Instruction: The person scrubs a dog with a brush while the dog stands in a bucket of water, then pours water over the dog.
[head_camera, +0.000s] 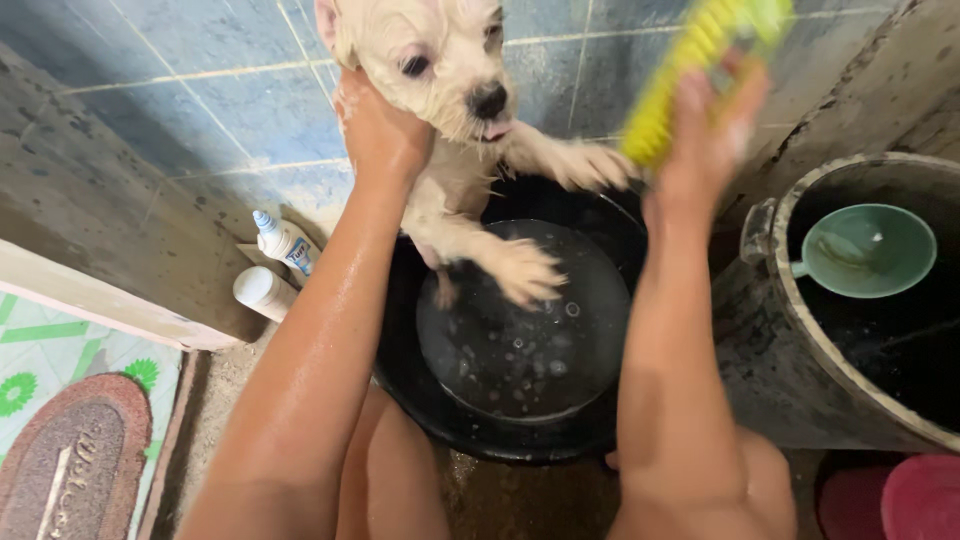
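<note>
A wet white puppy (450, 70) stands upright in a black basin (500, 440) of soapy water, its front paws stretched forward. My left hand (378, 130) grips the puppy by the side of its neck and shoulder. My right hand (705, 140) is raised to the right of the puppy and holds a yellow-green brush (690, 70), close to its outstretched paw.
A large dark water barrel (770, 340) with a green dipper (868, 250) floating inside stands at the right. Two white bottles (283, 243) lie by the blue tiled wall at the left. A doormat (70, 460) lies at bottom left, red tubs (900, 500) at bottom right.
</note>
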